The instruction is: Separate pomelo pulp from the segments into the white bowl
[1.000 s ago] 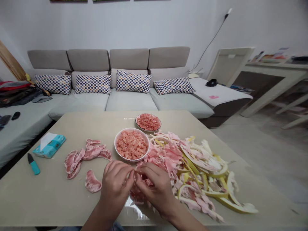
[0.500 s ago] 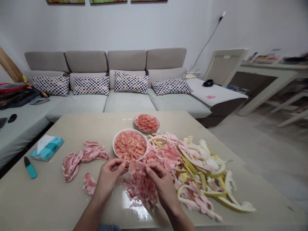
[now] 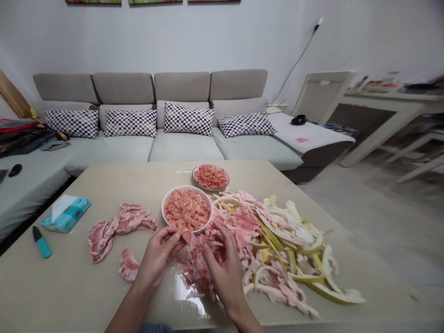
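Observation:
My left hand (image 3: pixel 158 254) pinches a small piece of pink pomelo flesh (image 3: pixel 187 237) just in front of the white bowl (image 3: pixel 163 209). That bowl is filled with peeled pomelo flesh (image 3: pixel 188 208). To its right, my right hand (image 3: pixel 224 261) hovers over torn pink membranes (image 3: pixel 197 266), its thumb and fingers apart and nothing seen between them. Unpeeled pomelo segments (image 3: pixel 129 266) lie left of my left hand, with more segments (image 3: pixel 104 233) further back.
A dark-rimmed plate (image 3: pixel 211 177) of pomelo flesh stands behind the bowl. Yellow-white rinds (image 3: pixel 322 277) spread across the table's right side. On the left lie a teal-handled knife (image 3: pixel 42 243) and a tissue pack (image 3: pixel 67 215). A sofa (image 3: pixel 187 148) stands beyond the table.
My right hand has let go of the membrane between my hands and its fingers have spread. My left hand has stayed nearly in place with the flesh.

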The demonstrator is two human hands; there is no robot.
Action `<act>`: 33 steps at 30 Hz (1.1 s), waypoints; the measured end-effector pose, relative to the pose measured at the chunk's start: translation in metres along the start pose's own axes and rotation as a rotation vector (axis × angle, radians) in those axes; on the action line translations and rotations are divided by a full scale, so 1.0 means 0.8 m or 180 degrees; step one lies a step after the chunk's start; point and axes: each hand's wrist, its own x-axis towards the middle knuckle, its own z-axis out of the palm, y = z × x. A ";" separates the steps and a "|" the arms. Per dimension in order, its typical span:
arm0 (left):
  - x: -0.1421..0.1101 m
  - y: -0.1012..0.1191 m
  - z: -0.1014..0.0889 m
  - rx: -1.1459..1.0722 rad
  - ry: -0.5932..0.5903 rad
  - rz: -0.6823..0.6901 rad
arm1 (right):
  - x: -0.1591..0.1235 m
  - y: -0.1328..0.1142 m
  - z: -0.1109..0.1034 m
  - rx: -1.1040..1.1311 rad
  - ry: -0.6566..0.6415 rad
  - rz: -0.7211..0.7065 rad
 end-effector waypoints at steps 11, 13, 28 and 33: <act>-0.005 -0.002 0.004 0.0770 -0.0107 0.0211 | -0.023 -0.008 0.026 -0.0493 -0.0394 -0.0552; -0.005 -0.002 0.005 0.0807 -0.0135 0.0192 | -0.020 -0.007 0.025 -0.0506 -0.0359 -0.0415; -0.006 -0.007 0.003 0.0542 -0.0703 -0.0238 | -0.002 -0.011 0.000 -0.0102 -0.0557 -0.0086; -0.008 -0.005 0.003 0.0582 -0.0697 -0.0143 | -0.004 -0.007 0.001 -0.0247 -0.0481 -0.0347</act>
